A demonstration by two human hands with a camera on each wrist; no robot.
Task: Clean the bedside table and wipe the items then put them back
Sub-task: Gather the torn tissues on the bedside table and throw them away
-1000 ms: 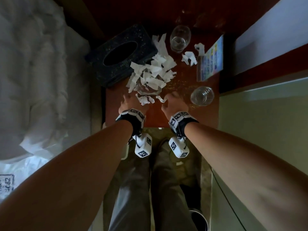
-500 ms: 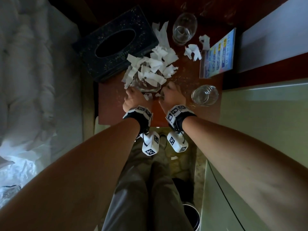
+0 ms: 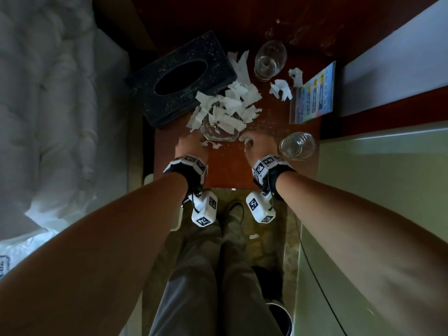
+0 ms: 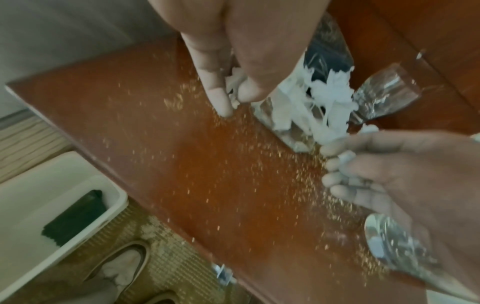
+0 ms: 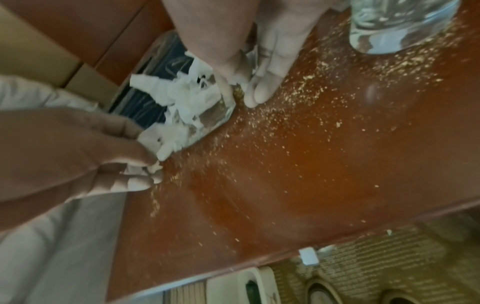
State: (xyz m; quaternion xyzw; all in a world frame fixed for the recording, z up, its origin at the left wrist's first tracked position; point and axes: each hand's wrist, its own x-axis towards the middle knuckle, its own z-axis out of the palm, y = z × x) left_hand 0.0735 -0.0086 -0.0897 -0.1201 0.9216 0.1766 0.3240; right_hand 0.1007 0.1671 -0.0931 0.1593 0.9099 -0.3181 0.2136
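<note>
My landmark is the ashtray (image 3: 219, 132), a clear, thick-walled glass dish with cut corners, standing mid-table on the glossy red-brown wooden table (image 3: 228, 170). Torn white tissue scraps (image 3: 230, 105) lie heaped in it and spill over its far rim; they are soft, ragged and too many to count.

My left hand (image 3: 191, 147) sits at the ashtray's near-left corner. Its thumb and fingers are curled and pinch a few tissue bits (seen from the left wrist view) (image 4: 233, 90). My right hand (image 3: 258, 147) sits at the near-right corner, fingers likewise curled around small white scraps (image 4: 348, 164).

Fine golden crumbs (image 5: 298, 115) are scattered over the wood, densest just beside the ashtray on its near side.

Glasses: two, both clear and round. One glass (image 3: 297, 145) stands right of the ashtray, just beside my right hand; the other glass (image 3: 269, 60) stands beyond the ashtray.

One tissue box (image 3: 180, 80), dark, rectangular, speckled, with an oval slot, lies left of and beyond the ashtray. One card (image 3: 312, 94), glossy, printed in blue, lies to the far right. Two loose crumpled scraps (image 3: 281, 89) lie between the far glass and the card.
</note>
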